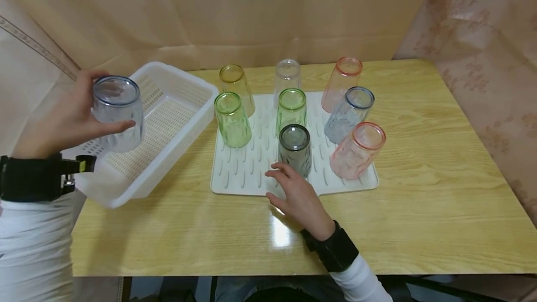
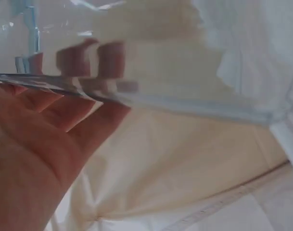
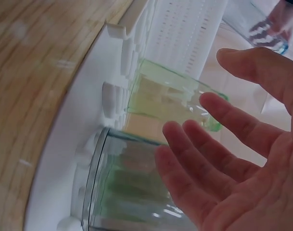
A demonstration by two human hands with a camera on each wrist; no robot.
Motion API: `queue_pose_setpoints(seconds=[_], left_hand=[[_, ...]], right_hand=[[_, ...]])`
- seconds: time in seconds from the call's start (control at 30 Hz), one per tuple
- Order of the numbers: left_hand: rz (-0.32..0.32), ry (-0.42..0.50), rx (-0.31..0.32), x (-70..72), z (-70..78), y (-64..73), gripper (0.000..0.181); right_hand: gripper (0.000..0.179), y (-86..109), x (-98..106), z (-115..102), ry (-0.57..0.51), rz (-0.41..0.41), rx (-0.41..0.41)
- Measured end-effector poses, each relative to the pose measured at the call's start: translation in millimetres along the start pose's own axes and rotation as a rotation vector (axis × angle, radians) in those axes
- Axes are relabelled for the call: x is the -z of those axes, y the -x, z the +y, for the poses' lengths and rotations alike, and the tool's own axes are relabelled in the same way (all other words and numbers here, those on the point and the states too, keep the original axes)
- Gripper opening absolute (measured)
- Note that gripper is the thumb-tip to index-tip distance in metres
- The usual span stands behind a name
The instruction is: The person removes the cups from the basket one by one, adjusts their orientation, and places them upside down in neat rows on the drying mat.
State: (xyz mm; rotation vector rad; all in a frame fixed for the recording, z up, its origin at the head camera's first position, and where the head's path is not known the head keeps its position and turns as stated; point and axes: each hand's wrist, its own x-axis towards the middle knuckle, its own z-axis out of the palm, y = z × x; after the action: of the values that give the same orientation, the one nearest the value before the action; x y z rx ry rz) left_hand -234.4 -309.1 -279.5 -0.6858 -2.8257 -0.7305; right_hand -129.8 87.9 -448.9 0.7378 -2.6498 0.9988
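At the left in the head view, my left hand [image 1: 69, 115] grips a bluish clear glass [image 1: 119, 127], thumb across its near side and fingers around the far side. The glass is held up, overlapping the left part of a white plastic basket [image 1: 178, 157]. My right hand [image 1: 299, 199] hovers by the front edge of a white ribbed drying mat [image 1: 251, 183], fingers spread and holding nothing. Closest to its fingertips stands a dark grey glass [image 1: 295, 153] on the mat. The right wrist view shows the relaxed fingers beside this grey glass [image 3: 132, 187], with a green glass [image 3: 168, 94] beyond.
On the mat stand green glasses [image 1: 233, 127] [image 1: 291, 118], a blue glass [image 1: 346, 118] and pink ones [image 1: 354, 157]. An amber glass [image 1: 239, 85], a clear glass [image 1: 287, 78] and another pink glass [image 1: 340, 87] stand along the back. All share a wooden table [image 1: 432, 167].
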Motion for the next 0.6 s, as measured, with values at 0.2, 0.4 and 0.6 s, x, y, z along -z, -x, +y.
queue_pose_setpoints(seconds=[0.2,0.4,0.6], left_hand=[[0.103,-0.033,-0.084,4.1,29.3,1.9,0.112],[0.134,0.034,-0.298,-6.8,50.5,-2.9,0.112],[0.17,0.115,-0.386,-30.5,62.5,-5.3,0.109]], right_hand=[[0.042,5.7,5,2,-0.012,0.016,-0.016],[0.04,12.3,12,7,-0.006,0.044,-0.038],[0.039,18.6,23,13,-0.016,0.077,-0.049]])
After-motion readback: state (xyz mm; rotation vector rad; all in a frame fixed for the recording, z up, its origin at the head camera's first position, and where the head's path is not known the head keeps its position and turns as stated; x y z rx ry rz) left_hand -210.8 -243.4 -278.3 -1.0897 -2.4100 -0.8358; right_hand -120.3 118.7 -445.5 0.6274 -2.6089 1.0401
